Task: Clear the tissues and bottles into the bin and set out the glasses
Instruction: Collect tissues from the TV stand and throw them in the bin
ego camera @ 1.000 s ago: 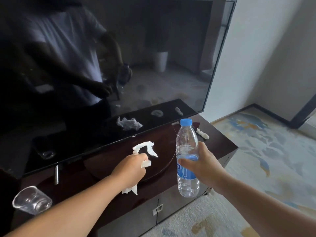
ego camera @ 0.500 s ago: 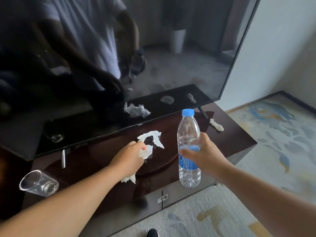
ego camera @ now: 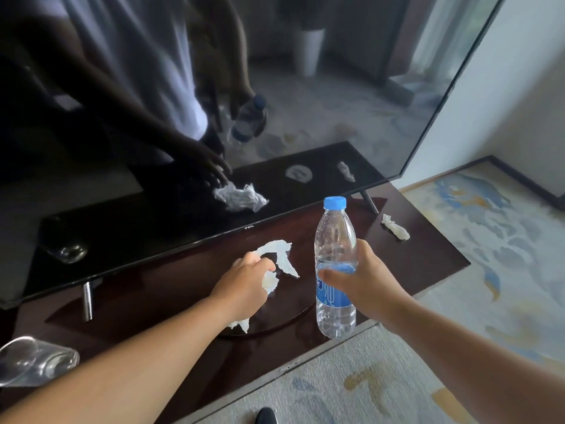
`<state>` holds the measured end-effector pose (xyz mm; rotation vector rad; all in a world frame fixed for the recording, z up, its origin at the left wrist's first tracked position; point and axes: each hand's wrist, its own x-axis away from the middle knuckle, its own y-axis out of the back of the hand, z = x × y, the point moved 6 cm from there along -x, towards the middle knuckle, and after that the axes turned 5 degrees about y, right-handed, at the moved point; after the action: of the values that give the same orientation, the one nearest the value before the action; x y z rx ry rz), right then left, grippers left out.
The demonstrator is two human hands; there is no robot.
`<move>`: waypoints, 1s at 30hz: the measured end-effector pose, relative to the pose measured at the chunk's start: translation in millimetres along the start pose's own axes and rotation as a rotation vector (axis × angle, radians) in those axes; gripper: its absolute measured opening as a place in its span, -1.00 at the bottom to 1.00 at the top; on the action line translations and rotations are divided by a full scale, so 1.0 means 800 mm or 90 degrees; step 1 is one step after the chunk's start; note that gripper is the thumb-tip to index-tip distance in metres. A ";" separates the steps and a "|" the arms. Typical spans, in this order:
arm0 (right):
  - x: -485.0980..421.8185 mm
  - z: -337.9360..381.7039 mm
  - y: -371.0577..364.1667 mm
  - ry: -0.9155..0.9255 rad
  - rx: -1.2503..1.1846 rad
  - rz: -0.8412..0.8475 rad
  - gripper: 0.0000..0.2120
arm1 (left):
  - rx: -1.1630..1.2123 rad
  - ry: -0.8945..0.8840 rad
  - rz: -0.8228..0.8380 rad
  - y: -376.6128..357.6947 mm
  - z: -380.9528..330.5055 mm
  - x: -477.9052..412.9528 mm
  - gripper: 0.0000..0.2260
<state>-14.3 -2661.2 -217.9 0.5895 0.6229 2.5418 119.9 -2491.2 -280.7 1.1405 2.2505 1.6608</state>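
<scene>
Two hands reach over a dark, glossy wooden TV cabinet (ego camera: pixel 428 252). At centre frame, the left hand (ego camera: pixel 244 286) is closed around a crumpled white tissue (ego camera: pixel 279 255); torn strips poke out above and below the fist. Just right of it, the right hand (ego camera: pixel 357 280) grips an upright clear plastic water bottle (ego camera: pixel 334 240) around its middle, fingers wrapped over a blue label; its blue cap is on, and its base appears just clear of the cabinet's front edge. A second small twisted tissue (ego camera: pixel 395 231) lies on the cabinet toward the right, well apart from both hands. At lower left, a clear drinking glass (ego camera: pixel 33 362) lies on its side, cut off by the frame edge. A large black television (ego camera: pixel 153 228) fills the upper left, its screen mirroring the person, bottle and tissue. Pale patterned carpet (ego camera: pixel 504 240) with blue and ochre patches covers the floor at right, meeting a white wall (ego camera: pixel 504 102).
</scene>
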 end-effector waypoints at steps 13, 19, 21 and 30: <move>-0.023 -0.023 0.010 -0.021 -0.005 0.026 -0.52 | -0.070 0.042 0.063 -0.062 0.008 -0.015 -0.56; -0.025 -0.027 0.014 -0.023 -0.002 0.044 -0.50 | -0.100 0.083 0.004 -0.065 0.010 -0.014 -0.72; -0.027 -0.026 0.014 -0.020 -0.005 0.053 -0.48 | -0.087 0.092 0.016 -0.062 0.010 -0.012 -0.78; -0.032 -0.020 0.018 0.013 -0.014 0.068 -0.51 | 0.065 0.075 -0.054 -0.017 -0.012 -0.008 -0.71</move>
<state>-6.2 -2690.7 -230.6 0.6041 0.5837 2.6534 112.7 -2503.8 -290.9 0.9746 2.4459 1.6382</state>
